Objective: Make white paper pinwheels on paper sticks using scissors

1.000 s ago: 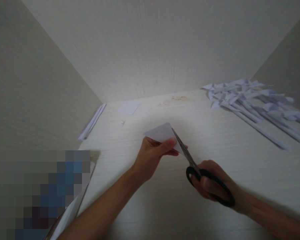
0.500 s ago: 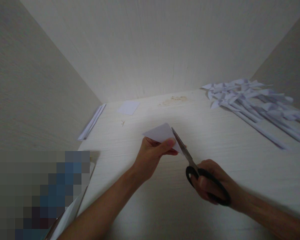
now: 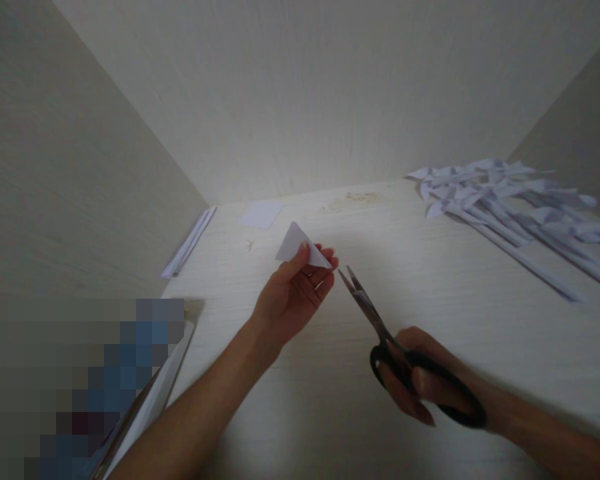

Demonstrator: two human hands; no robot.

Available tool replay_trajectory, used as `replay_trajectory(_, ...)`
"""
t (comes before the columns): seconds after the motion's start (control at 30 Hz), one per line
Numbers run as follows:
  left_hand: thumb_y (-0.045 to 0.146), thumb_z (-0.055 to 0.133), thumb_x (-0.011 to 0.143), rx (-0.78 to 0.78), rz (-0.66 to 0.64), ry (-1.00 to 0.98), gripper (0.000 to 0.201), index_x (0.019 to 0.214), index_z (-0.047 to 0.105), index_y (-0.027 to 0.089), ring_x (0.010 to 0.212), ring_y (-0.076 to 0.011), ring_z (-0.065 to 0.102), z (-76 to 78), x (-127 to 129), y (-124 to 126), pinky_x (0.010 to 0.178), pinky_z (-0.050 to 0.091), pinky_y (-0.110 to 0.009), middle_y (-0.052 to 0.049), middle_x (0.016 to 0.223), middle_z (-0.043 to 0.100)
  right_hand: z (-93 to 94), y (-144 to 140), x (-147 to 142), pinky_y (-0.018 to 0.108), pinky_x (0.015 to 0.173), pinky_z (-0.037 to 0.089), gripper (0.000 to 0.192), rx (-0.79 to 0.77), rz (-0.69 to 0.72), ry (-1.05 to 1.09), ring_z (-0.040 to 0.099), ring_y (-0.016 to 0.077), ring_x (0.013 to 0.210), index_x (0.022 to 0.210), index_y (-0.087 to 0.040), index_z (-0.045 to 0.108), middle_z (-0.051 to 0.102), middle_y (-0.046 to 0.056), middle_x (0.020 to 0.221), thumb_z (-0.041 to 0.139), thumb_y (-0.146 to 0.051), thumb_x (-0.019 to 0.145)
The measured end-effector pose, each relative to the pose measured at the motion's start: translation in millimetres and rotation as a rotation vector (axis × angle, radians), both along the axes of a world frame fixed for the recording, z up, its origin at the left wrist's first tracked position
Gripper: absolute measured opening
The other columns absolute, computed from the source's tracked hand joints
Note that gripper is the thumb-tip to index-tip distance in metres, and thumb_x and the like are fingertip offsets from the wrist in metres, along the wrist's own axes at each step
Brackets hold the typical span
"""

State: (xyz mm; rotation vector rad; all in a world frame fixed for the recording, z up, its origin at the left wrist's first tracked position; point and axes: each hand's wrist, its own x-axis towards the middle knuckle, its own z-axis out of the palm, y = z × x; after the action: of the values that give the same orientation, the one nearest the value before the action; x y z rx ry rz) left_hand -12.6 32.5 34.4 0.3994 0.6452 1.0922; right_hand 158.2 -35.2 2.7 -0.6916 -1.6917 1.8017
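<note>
My left hand [image 3: 296, 287] pinches a folded, triangular piece of white paper [image 3: 291, 244] between thumb and fingers, just above the table [image 3: 330, 393]. The paper's long edge slopes down to the right, ending near my fingertips. Through the black handle loops of a pair of scissors [image 3: 367, 303] go the fingers of my right hand [image 3: 425, 373]. The blades are slightly parted and point up and left, a short gap away from the paper and my left fingertips.
Several white paper pinwheels [image 3: 505, 200] on rolled paper sticks are heaped at the back right. A flat paper sheet [image 3: 261, 214] lies at the back wall, and rolled paper sticks [image 3: 189, 243] at the left wall. A blurred-out object [image 3: 125, 373] is at lower left.
My left hand has turned and moved left and up with the paper, away from the scissors. The scissors, now slightly parted at the blades, have dropped a little lower.
</note>
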Motion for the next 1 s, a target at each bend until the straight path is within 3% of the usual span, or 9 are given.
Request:
replay_trajectory(0.4,0.015,0.039,0.085,0.004,-0.069,-0.106,0.032,0.065,0.064,0.012,0.059,-0.0091,0.065,-4.4,1.7,-1.4,0.052,0.052,-0.014,-0.001,0.063,0.068,1.2,-0.8,1.2,0.021,0.036,0.022,0.059,-0.060,-0.013,-0.061,0.032,0.0061,0.036,0.045,-0.017,0.040,0.038,-0.002,0.039,0.037,-0.071,0.068)
replay_trajectory(1.0,0.013,0.042,0.084,0.048,-0.045,-0.078,0.028,0.065,0.062,0.010,0.057,-0.0101,0.065,-4.7,2.0,-1.8,0.051,0.052,-0.015,-0.003,0.061,0.067,-1.4,1.1,0.3,0.022,0.036,0.023,0.061,-0.054,-0.024,-0.066,0.033,0.0073,0.035,0.043,-0.017,0.042,0.037,-0.002,0.037,0.037,-0.072,0.068)
